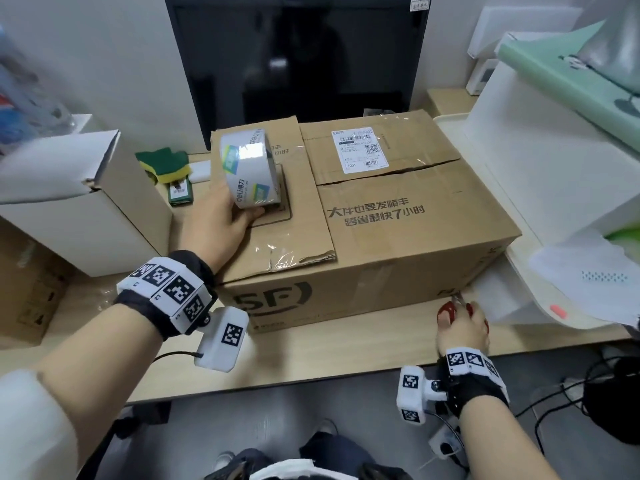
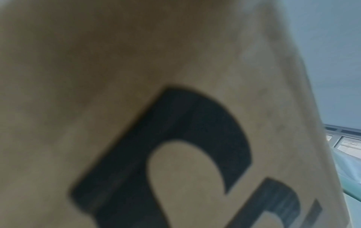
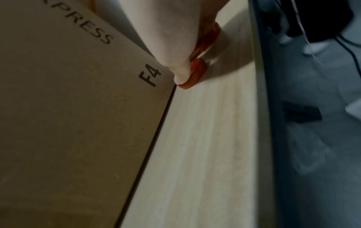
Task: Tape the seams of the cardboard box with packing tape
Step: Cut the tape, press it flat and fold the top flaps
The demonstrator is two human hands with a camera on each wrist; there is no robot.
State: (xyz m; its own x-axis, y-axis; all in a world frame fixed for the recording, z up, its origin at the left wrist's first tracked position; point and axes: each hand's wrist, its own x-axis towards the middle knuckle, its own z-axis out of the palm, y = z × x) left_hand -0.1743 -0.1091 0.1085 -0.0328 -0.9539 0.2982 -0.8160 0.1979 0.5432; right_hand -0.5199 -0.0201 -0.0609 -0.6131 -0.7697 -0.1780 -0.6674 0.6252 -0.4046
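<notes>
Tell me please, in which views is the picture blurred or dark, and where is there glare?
Head view: mostly sharp; glare on the roll of clear packing tape held by the left hand, and edges bend from the wide lens. Left wrist view: the brown cardboard box fills the frame, badly blurred. Right wrist view: dim, soft; right hand grips red-handled scissors.

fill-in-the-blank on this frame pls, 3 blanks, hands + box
The left hand holds a roll of ____ on top of the cardboard box.
The right hand grips red-handled ____ on the desk.
The white shipping label is stuck on the box's ____ face.

Missing: packing tape; scissors; top
</notes>
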